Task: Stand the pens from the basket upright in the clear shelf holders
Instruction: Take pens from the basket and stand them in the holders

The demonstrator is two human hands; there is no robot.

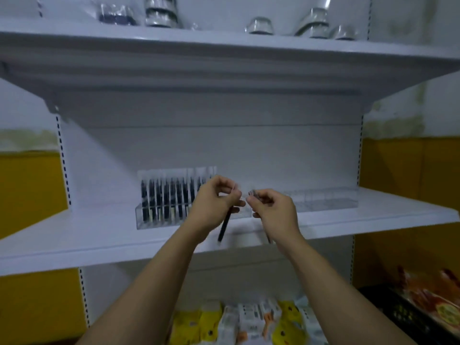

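White shelf (99,235) carrying a clear holder (149,221) of upright dark pens (165,195), left hand (214,202) pinching a black pen (224,227) hanging downward, right hand (272,207) pinching a blurred second pen (252,193).

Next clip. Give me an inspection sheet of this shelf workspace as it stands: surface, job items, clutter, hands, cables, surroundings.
Surface: white middle shelf carrying two clear holders.
Job's things: left holder has stored pens upright in a row; right holder looks unfilled; black basket at lower right.
Clutter: nothing seen.
Hands: left hand grips a dark pen; right hand grips a second pen, blurred.
Cables: nothing seen.
Surroundings: glassware above; packets below; yellow wall.
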